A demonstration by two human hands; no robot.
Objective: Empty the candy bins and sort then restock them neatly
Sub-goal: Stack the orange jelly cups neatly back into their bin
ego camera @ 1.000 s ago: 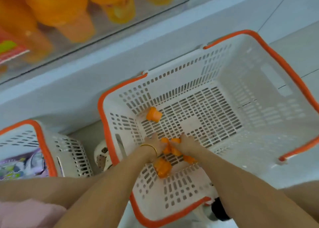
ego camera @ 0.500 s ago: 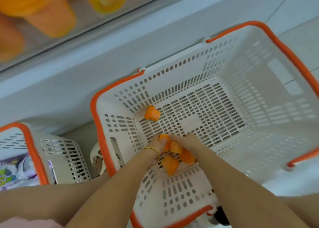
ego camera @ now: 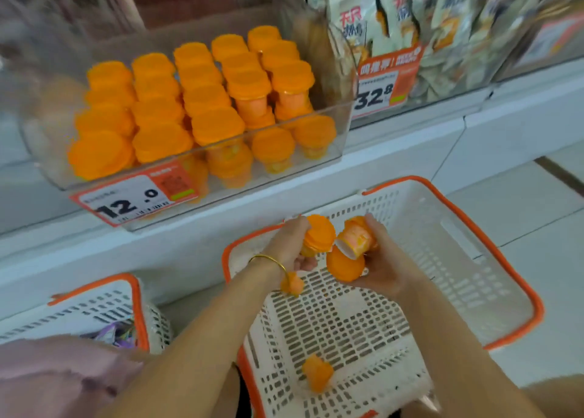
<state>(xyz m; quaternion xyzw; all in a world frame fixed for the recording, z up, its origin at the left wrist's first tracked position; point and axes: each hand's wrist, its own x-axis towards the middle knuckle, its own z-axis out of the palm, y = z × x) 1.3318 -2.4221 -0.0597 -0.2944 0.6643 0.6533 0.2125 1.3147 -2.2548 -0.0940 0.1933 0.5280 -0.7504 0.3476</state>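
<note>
Orange-lidded jelly cups fill both hands. The left hand curls round one; the right hand grips two, one tipped sideways. The clear bin sits above and left of the hands, nearer the left, with room at its front right. A loose cup lies below them in the basket.

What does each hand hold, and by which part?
The left hand grips one orange cup round its body; the right hand grips two cups by their sides.

Jelly-bin tag "12.0" — snack-bin tag "32.8"
</note>
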